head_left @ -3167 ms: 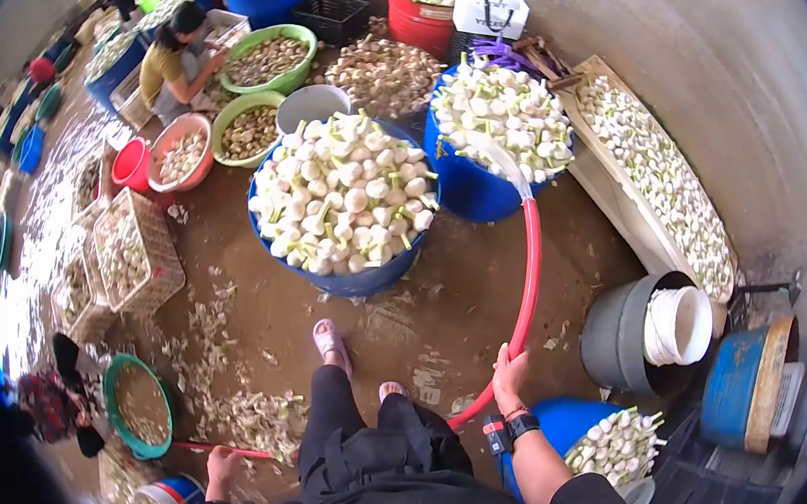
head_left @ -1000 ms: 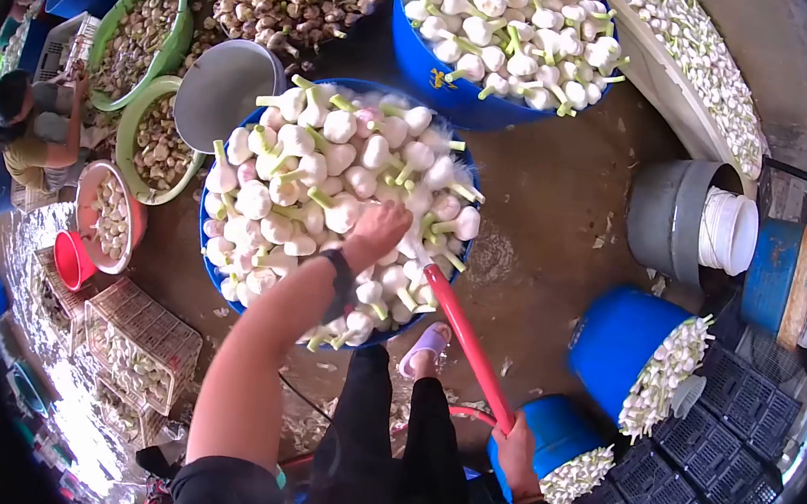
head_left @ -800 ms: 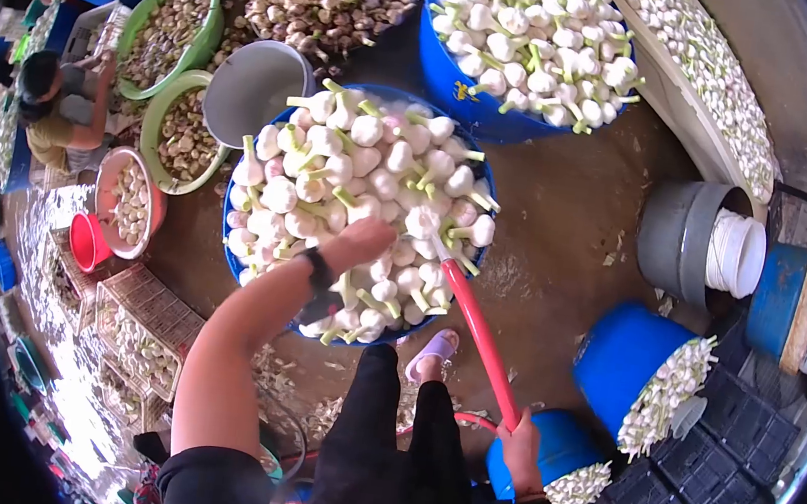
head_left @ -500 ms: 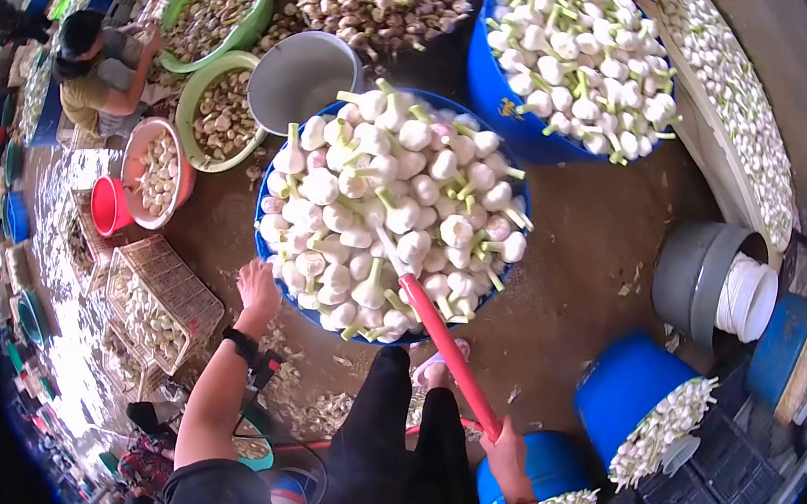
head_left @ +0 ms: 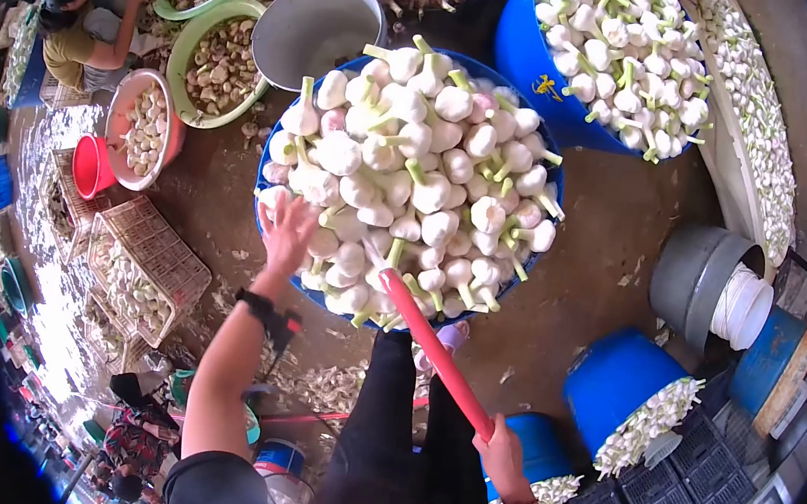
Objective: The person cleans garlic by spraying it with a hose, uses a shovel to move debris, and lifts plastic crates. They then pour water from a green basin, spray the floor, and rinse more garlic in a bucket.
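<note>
A large blue tub (head_left: pixel 539 259) stands in front of me, heaped with white garlic bulbs (head_left: pixel 432 180) with short green stems. My left hand (head_left: pixel 287 230) lies at the near left of the heap, fingers spread over the bulbs and nothing gripped. A dark band circles that wrist. My right hand (head_left: pixel 502 458) is wrapped round the lower end of a straight red hose (head_left: pixel 437 352). Its upper end points into the near middle of the heap, where a whitish streak shows at the tip and the bulbs look blurred.
A second blue tub (head_left: pixel 581 123) of garlic stands behind at right. Left are a grey bucket (head_left: pixel 302 13), green basins (head_left: pixel 184 74), a pink basin (head_left: pixel 176 138) and wicker baskets (head_left: pixel 172 249). Tipped blue tubs (head_left: pixel 610 378) and black crates (head_left: pixel 666 496) lie right. A person (head_left: pixel 84 26) sits at far left.
My left hand has moved up and forward, from beside the tub onto the garlic. The hose tip has shifted slightly left, and the view has moved a little.
</note>
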Available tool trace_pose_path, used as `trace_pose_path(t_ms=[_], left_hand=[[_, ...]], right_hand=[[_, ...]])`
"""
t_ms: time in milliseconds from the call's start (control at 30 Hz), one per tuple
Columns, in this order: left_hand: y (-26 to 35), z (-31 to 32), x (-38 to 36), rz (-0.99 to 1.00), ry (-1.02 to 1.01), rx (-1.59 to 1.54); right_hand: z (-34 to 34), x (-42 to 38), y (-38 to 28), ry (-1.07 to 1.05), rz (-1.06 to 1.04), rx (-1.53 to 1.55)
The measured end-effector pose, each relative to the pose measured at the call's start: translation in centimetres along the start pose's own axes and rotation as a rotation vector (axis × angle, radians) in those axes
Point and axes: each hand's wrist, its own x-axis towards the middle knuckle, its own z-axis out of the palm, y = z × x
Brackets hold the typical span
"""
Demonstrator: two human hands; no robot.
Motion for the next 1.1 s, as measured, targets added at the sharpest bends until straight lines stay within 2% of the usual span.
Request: trace_pose_path(t_ms=[67, 100, 133, 200, 300, 400, 433, 533, 600, 633, 667, 733, 767, 800, 867, 900, 967, 1000, 1067, 1100], left_hand=[[4.6, -2.9, -1.4, -0.086, 0.056, -0.3], [4.4, -1.9, -1.0, -0.172, 0.009, -0.341], [4.3, -1.7, -0.4, -0.219, -0.081, -0.246], [4.1, -2.7, -0.7, -0.192, -0.051, -0.385], [6.1, -5.7, -3.8, -0.176, 0.057, -0.276], [8.3, -2.1, -7.2, -0.129, 0.151, -0.195], [8.6, -2.7, -6.4, -0.25, 0.018, -0.22], [8.4, -2.1, -5.1, -0.347, 0.126, -0.465], [11.7, -2.8, -8.6, -0.383, 0.193, -0.288], [13.1, -2.8, -10.2, -0.312, 0.204, -0.292], [14.0, 0.1, -12.1, -0.242, 0.237, -0.457], [14.3, 0.1, -10.9, -0.317, 0.035, -0.3], [13.8, 0.0, -10.9, -0.279, 0.056, -0.329], [12.8, -0.4, -11.4, -0.153, 0.127, -0.419], [12.5, -0.9, -13.7, -0.306, 0.294, -0.562], [12.7, -0.5, -13.9, -0.301, 0.3, -0.561], [13.4, 0.6, -14.4, -0.663, -0.066, -0.801], [13.7, 0.5, -13.8, -0.661, -0.059, -0.803], [14.3, 0.1, -12.0, -0.943, -0.142, -0.864], [14.7, 0.1, -12.3, -0.929, -0.033, -0.885]], right_hand=[[-0.2, 0.3, -1.2, -0.009, -0.008, -0.028], [-0.2, 0.4, -1.9, -0.02, -0.018, -0.047], [-0.3, 0.5, -2.4, -0.021, -0.015, -0.057], [-0.2, 0.2, -3.1, -0.028, -0.031, -0.052], [0.5, -0.1, -3.0, 0.026, -0.077, -0.079], [1.0, -0.8, -2.2, 0.038, -0.098, -0.085], [1.1, -1.0, -1.8, 0.041, -0.096, -0.09], [1.5, -2.5, 0.1, 0.074, -0.122, -0.08], [2.0, -3.3, 1.5, 0.052, -0.023, -0.107], [2.0, -3.6, 1.7, 0.058, -0.019, -0.107], [2.2, -4.5, 2.3, 0.06, 0.019, -0.113], [2.5, -5.1, 3.2, 0.061, 0.054, -0.124], [2.8, -5.4, 3.9, 0.059, 0.069, -0.136], [3.0, -5.6, 4.2, 0.056, 0.076, -0.144], [3.2, -6.1, 4.3, 0.059, 0.051, -0.117], [3.2, -6.4, 4.4, 0.06, 0.03, -0.101], [4.0, -6.6, 5.7, 0.078, 0.014, -0.128], [4.4, -6.7, 6.2, 0.094, -0.002, -0.158], [5.0, -6.8, 6.8, 0.12, -0.025, -0.157], [5.3, -7.0, 7.2, 0.137, -0.04, -0.156]])
